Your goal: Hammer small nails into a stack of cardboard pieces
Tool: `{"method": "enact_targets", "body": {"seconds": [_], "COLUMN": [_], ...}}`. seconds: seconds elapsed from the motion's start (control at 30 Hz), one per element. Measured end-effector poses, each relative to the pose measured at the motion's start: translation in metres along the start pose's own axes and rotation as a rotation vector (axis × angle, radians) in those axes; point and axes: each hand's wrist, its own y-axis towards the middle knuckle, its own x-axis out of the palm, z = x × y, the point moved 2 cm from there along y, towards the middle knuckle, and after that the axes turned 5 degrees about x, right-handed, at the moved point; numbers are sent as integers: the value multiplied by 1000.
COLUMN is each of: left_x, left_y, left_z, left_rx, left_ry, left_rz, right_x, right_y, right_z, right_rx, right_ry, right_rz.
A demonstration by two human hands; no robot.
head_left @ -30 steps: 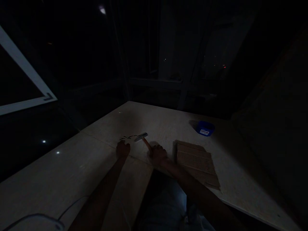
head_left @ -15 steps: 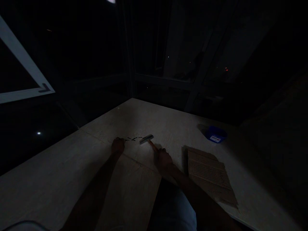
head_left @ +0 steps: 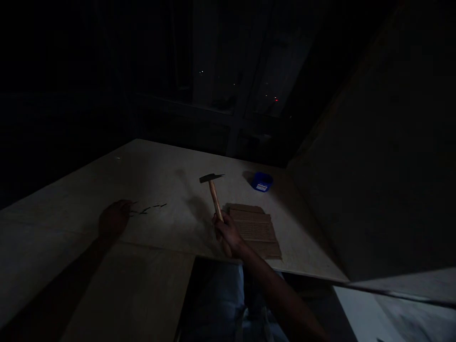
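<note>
My right hand (head_left: 227, 232) is wrapped around the wooden handle of a hammer (head_left: 215, 197), held up above the worktop with its dark metal head at the top. My left hand (head_left: 114, 218) rests low over the worktop at the left, its fingers drawn together. What those fingers hold, if anything, is lost in the dim light. Several thin dark pieces (head_left: 145, 210), like nails or screws, lie scattered just right of its fingertips.
A flat piece of brown cardboard (head_left: 254, 232) lies right of the hammer. Behind it stands a blue plastic container (head_left: 262, 182) with a white label. The pale worktop (head_left: 160, 166) meets dark windows at the back and a wall (head_left: 384, 190) at the right.
The hammer has risen off the worktop and moved away from the small dark pieces, towards the cardboard. My view has turned to the right. My left hand stays beside the pieces.
</note>
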Motion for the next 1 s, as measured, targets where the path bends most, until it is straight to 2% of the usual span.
{"method": "enact_targets", "body": {"seconds": [0.1,0.23,0.33,0.43,0.5,0.57,0.63,0.7,0.83,0.9,1.0], "left_x": [4,18,34,54,70,86,99,108,114,117,125], "left_y": [12,5,-18,-50,-71,-87,-97,-100,-100,-104,-115], "left_z": [59,168,251,323,362,391,407,407,369,347,327], "left_rx": [142,281,330,367,399,454,492,465,237,138,0], "left_ry": [-187,-430,-573,-666,-714,-734,-708,-653,-601,-669,-834], "left_rz": [103,107,49,-40,-129,-208,-236,-183,2,6,-74], "right_x": [-43,-104,-148,-185,-204,-219,-230,-238,-245,-243,-233], "right_y": [-16,-33,-48,-61,-68,-72,-75,-76,-73,-70,-66], "right_z": [-2,3,16,34,48,62,75,88,107,114,120], "right_rx": [21,34,35,47,49,41,29,29,77,99,104], "right_ry": [144,236,273,274,238,200,179,171,125,105,86], "right_rz": [43,144,196,213,249,315,379,420,453,441,417]}}
